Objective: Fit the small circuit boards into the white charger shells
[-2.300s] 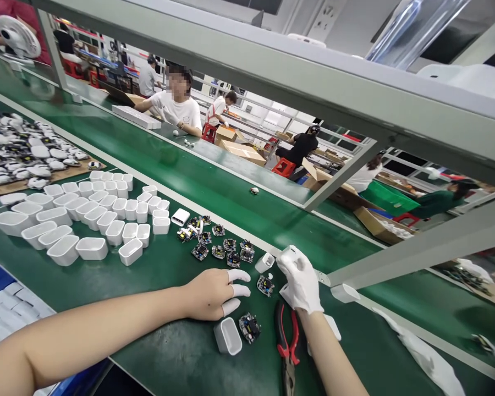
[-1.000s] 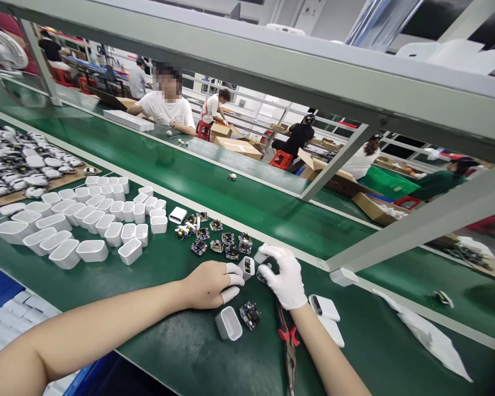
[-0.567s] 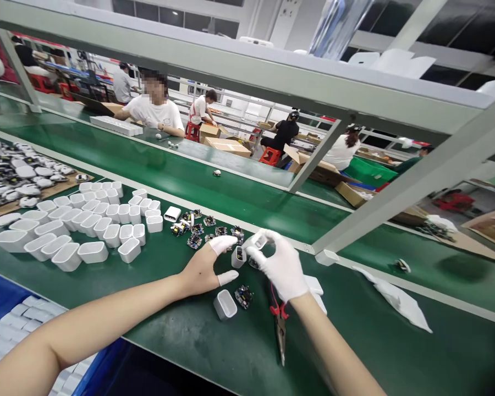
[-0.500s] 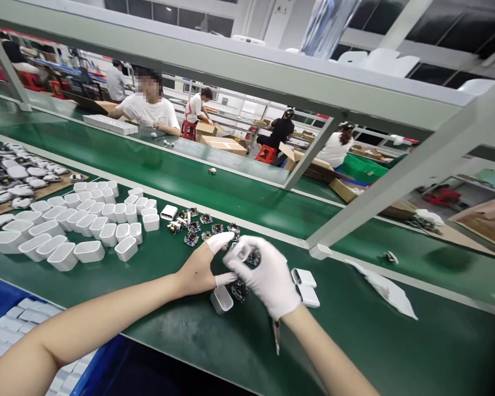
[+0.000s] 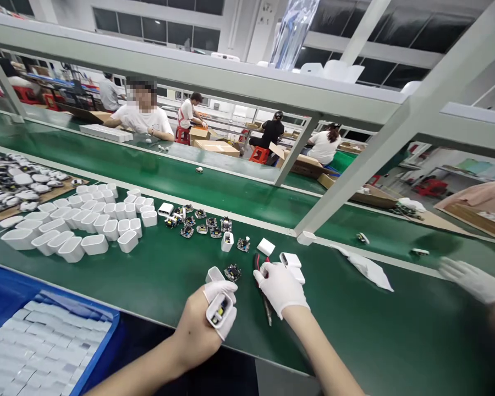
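Note:
My left hand [image 5: 202,322], in white finger covers, holds a white plastic housing [image 5: 210,315] with its opening facing up. A small circuit board [image 5: 220,309] shows inside it. My gloved right hand [image 5: 282,289] is closed around a pair of pliers [image 5: 268,312] lying on the green bench; part of a red-and-black handle shows past the fingers. Beyond my left hand stand an open housing [image 5: 214,274] and a loose circuit board [image 5: 232,272]. Farther back, another housing [image 5: 227,242] has a board in it, beside one more board [image 5: 243,244].
Many open white housings [image 5: 94,245] and several boards [image 5: 202,229] spread to the left. White housings [image 5: 292,260] lie right, near a white bag [image 5: 369,269]. A co-worker's gloved hand [image 5: 466,278] reaches in. A blue bin [image 5: 111,324] sits below; a frame post [image 5: 346,170] rises behind.
My left hand has drawn back toward me and now holds a housing with a board inside. My right hand has moved from the boards to the pliers. A co-worker's hand has appeared at right.

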A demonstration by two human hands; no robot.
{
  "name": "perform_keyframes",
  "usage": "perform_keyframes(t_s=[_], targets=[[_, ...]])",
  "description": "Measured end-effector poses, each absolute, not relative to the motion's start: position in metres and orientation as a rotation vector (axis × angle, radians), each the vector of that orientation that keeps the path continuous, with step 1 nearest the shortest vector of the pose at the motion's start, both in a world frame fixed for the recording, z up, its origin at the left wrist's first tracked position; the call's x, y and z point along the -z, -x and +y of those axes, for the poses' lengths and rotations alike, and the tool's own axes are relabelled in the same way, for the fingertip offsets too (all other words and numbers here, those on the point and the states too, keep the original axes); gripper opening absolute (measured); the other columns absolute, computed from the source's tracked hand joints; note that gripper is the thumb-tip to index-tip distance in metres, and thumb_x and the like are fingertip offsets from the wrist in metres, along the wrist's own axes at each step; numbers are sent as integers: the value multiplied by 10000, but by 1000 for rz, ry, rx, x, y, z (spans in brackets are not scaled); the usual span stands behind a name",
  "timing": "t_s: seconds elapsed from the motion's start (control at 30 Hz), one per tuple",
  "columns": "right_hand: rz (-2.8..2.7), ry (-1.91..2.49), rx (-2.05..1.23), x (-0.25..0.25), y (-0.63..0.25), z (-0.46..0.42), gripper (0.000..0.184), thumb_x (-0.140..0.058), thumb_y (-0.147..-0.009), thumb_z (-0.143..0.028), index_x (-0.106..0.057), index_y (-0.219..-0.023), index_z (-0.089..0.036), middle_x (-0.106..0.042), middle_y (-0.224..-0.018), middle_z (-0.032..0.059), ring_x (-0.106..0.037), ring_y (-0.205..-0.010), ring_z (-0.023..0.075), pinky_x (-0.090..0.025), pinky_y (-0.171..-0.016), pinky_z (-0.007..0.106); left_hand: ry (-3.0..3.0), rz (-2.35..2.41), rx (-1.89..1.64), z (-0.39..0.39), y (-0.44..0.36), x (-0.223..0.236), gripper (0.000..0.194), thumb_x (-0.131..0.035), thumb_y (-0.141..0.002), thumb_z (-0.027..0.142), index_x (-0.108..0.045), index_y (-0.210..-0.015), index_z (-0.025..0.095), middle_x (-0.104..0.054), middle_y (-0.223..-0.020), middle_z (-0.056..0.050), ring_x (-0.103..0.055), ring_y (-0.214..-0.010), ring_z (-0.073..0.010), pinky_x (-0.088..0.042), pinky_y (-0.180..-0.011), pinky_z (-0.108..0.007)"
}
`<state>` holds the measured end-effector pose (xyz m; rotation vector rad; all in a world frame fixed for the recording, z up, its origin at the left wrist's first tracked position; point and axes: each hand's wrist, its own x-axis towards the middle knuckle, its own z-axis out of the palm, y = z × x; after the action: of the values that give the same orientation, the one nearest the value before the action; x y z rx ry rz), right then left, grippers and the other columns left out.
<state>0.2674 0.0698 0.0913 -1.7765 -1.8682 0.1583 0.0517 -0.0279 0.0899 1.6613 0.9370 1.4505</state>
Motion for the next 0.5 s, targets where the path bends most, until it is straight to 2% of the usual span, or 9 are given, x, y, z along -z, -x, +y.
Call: perform_keyframes(t_s=[0.1, 0.17, 0.23, 0.3, 0.4, 0.5], targets=[[-1790, 1715, -280, -87, -269, 63, 329, -693, -670, -349, -505, -429, -228, -584, -585, 37, -586, -583, 222, -450, -575, 348, -1638, 999, -1362, -39, -60, -79, 302, -571, -838, 144, -575, -1134, 203, -633, -897, -22, -601, -737, -126, -515, -722, -246], [-1691, 1640, -372, -90, -274, 58, 248, -675, -678, -355, -583, -485, -229, -674, -763, 76, -643, -825, 293, -497, -726, 416, -1591, 1016, -1335, -42, -60, -78, 305, -571, -837, 156, -573, -1139, 197, -627, -901, -27, -591, -741, -129, -506, -721, -250], [-1562, 1538, -496, -93, -278, 52, 220, -628, -733, -409, -658, -617, -225, -709, -922, 92, -635, -981, 321, -509, -822, 460, -1531, 1011, -1311, -44, -60, -79, 304, -571, -838, 162, -569, -1141, 189, -618, -896, -27, -577, -731, -125, -498, -715, -246], [-1431, 1423, -646, -95, -281, 45, 299, -530, -815, -479, -684, -817, -223, -719, -953, 88, -660, -980, 314, -542, -814, 476, -1485, 1003, -1273, -46, -61, -80, 301, -575, -836, 166, -570, -1136, 184, -606, -875, -23, -555, -709, -118, -486, -699, -240], [-1246, 1264, -873, -99, -277, 30, 392, -383, -891, -509, -619, -1073, -256, -723, -959, 63, -699, -958, 301, -582, -766, 504, -1470, 1013, -1204, -49, -65, -83, 295, -583, -826, 169, -578, -1120, 184, -587, -831, -8, -533, -689, -117, -470, -685, -239], [-895, 1025, -1192, -110, -267, 10, 301, -454, -876, -433, -614, -1095, -302, -715, -1043, 42, -663, -1090, 310, -569, -828, 566, -1497, 1053, -1155, -51, -71, -84, 297, -585, -819, 169, -589, -1115, 198, -585, -810, 2, -535, -686, -121, -471, -690, -244]])
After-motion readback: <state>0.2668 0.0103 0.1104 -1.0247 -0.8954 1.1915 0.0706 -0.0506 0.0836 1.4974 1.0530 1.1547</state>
